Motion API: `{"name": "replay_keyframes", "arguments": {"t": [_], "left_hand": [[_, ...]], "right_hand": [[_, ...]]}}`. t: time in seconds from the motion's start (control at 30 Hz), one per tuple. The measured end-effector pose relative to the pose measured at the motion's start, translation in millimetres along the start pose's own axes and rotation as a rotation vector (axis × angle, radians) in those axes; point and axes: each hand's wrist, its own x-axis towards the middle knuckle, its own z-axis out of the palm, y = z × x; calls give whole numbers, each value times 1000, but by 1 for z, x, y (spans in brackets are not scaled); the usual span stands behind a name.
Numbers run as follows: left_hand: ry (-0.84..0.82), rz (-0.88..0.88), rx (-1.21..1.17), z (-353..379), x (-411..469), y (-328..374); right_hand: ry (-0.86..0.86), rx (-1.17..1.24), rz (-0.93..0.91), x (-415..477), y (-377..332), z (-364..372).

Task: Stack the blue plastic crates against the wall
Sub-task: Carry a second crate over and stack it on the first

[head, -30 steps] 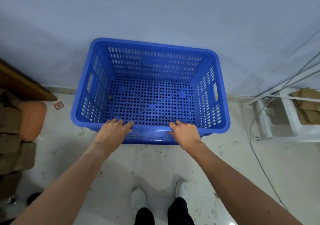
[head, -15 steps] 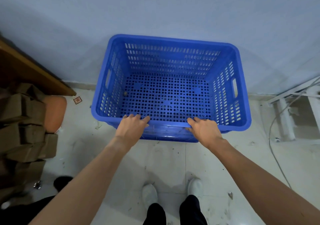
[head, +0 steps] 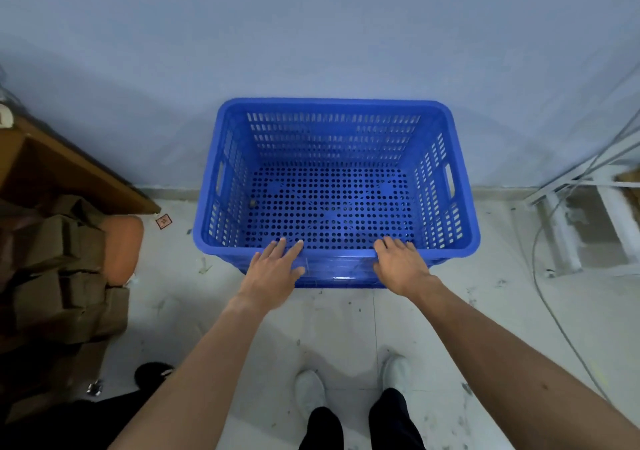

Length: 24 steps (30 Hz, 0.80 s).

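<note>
Both hands sit on the near long rim of the crate [head: 334, 186], which stands on the floor [head: 346, 321] with its far long side at the wall [head: 311, 34]. Left hand [head: 273, 271] lies flat, fingers spread, gripping nothing; right hand [head: 401, 264] rests over the rim, its curl not clear. The crate's long axis runs left-right, dead ahead, both hands equally near. No readable labels; a small red tag [head: 163, 221] is illegible.
</note>
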Motion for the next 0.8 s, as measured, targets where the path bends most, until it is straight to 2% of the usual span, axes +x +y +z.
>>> {"name": "replay_keyframes", "arguments": {"t": [0.23,0.3,0.43,0.57,0.8], "left_hand": [[-80,-21,-341,-24,-51,30],[-100,13,-318,-30,-63,50],[-98,78,-285,-42,-82,97],[-136,166,-263,-42,-100,161],[-269,405,-167,8,-159,299]], "right_hand": [[57,73,103,-66,8,-42],[60,145,147,-92,12,-56],[184,312,304,-156,31,-78],[261,379,447,-237,62,-82],[340,464,690,-391,109,-53]]}}
